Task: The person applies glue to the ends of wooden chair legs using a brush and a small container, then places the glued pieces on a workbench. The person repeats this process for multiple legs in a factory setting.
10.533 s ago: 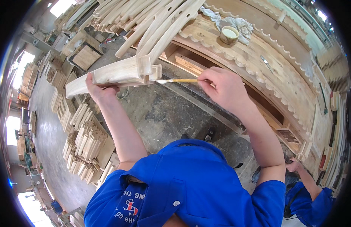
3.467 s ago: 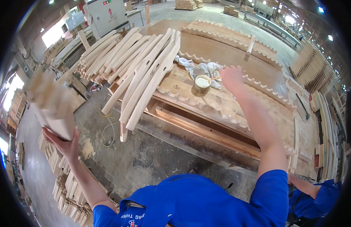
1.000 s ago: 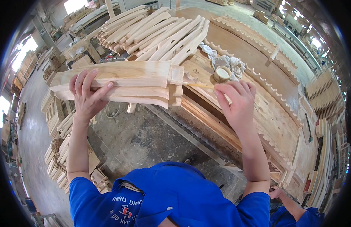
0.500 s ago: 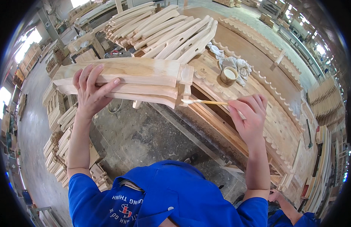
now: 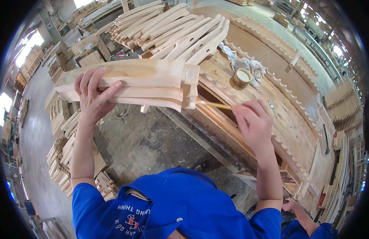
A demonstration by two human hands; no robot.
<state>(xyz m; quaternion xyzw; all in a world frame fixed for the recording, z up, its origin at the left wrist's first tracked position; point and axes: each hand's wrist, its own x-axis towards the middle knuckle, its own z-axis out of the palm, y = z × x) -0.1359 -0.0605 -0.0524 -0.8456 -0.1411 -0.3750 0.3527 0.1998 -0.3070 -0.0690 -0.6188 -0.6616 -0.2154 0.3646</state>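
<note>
My left hand (image 5: 95, 93) grips a stack of pale shaped wooden pieces (image 5: 144, 75), fingers over the top and thumb along the near face. Narrow tenons (image 5: 190, 89) stick out at the right end of the stack. My right hand (image 5: 254, 119) pinches a thin brush (image 5: 218, 105) by its handle. The white-coated bristles touch the lower tenon. On the wooden bench to the right stands a round cup of white liquid (image 5: 242, 76), probably glue, beside a crumpled white cloth (image 5: 255, 69).
Behind the held pieces lies a big pile of shaped wooden slats (image 5: 176, 34). The bench (image 5: 292, 127) carries scalloped wooden strips and a small tool (image 5: 273, 108). More wood parts (image 5: 67, 151) are stacked at left. Another person's arm (image 5: 302, 217) shows at lower right.
My right hand has moved left, bringing the brush tip onto the tenon. The held pieces have shifted slightly left and up. The small tool on the bench has come into view.
</note>
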